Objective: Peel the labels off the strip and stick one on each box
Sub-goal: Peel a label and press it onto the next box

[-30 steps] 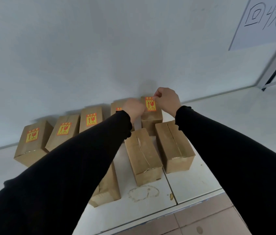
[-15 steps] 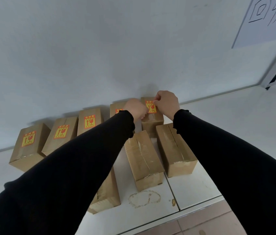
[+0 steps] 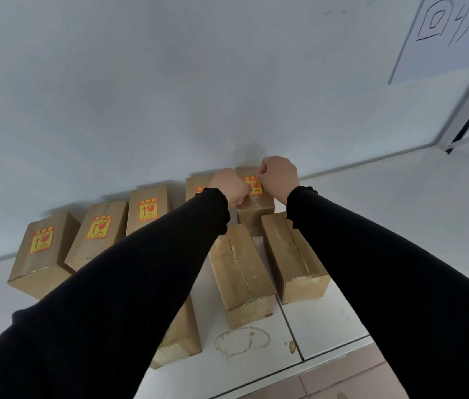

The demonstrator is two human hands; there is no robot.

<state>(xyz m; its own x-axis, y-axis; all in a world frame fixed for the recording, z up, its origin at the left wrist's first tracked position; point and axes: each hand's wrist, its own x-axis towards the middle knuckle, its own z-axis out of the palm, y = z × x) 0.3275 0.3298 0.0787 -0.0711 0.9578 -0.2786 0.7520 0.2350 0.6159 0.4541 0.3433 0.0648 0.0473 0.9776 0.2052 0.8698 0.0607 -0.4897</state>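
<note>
Black-sleeved, my left hand [image 3: 232, 186] and right hand [image 3: 279, 175], fingers curled, press a label [image 3: 253, 185] onto the box [image 3: 255, 207] on the white counter [image 3: 400, 203].

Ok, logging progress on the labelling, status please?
Both hands, left hand and right hand, on the yellow-and-red label atop the far-right brown cardboard box. Two near unlabelled cardboard boxes wait. Nothing in the way.

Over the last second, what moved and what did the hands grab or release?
Little changed. Both hands stay on the rightmost back-row box: the right hand stays at the top right corner of its label, while the left hand slid slightly down toward the box's near edge. Nothing was picked up or released. The three labelled boxes at left and the two unlabelled front boxes sit as before.
</note>
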